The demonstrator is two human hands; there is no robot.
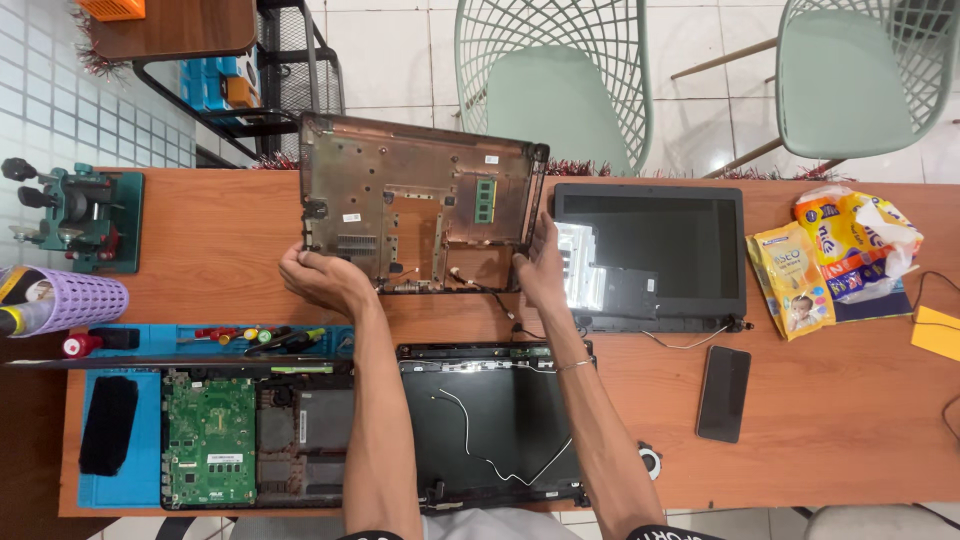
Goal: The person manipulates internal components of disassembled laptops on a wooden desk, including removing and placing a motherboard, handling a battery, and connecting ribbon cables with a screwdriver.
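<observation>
So both hands are clamped on the brown plastic laptop bottom shell (pixel 415 215): left hand (pixel 318 278) gripping its near-left corner, right hand (pixel 540 265) gripping the near-right edge, over the orange wooden table (pixel 230 240).
</observation>
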